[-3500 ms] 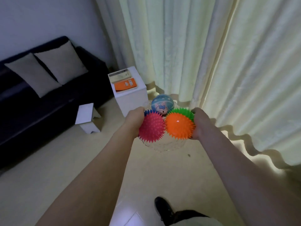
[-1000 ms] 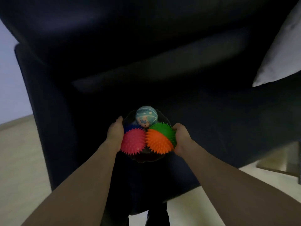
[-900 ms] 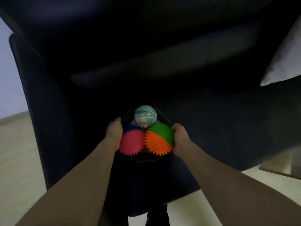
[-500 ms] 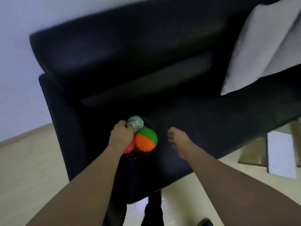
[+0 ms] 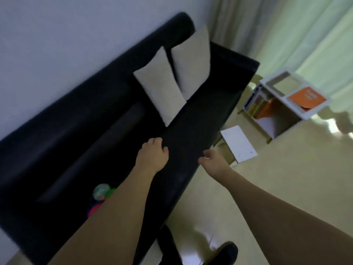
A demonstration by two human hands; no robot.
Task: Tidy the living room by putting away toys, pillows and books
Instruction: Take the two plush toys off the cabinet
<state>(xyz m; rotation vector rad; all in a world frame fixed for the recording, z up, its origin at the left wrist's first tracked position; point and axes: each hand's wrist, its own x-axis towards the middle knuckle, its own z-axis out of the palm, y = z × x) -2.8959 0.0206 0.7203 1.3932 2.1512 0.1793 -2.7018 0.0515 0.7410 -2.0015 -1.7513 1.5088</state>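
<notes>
**Toys parked on sofa, both hands free**

Left hand (image 5: 152, 158) loosely curled, right hand (image 5: 214, 164) half open, both holding nothing, over the sofa (image 5: 200, 121) seat mid-frame. Balls (image 5: 102, 196) sit lower left on the seat, partly hidden by the left forearm; likely light, squashy, prone to roll. 2 pillows (image 5: 162, 88) lean on the backrest, upper centre: soft, grab by a corner or edge. Open floor (image 5: 286, 169) right.

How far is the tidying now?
Done, it seems: the bowl of spiky toy balls sits on the black sofa, two beige pillows lean on its backrest, and books lie on the white side table. Left hand and right hand hold nothing. Nothing else loose is visible.
</notes>
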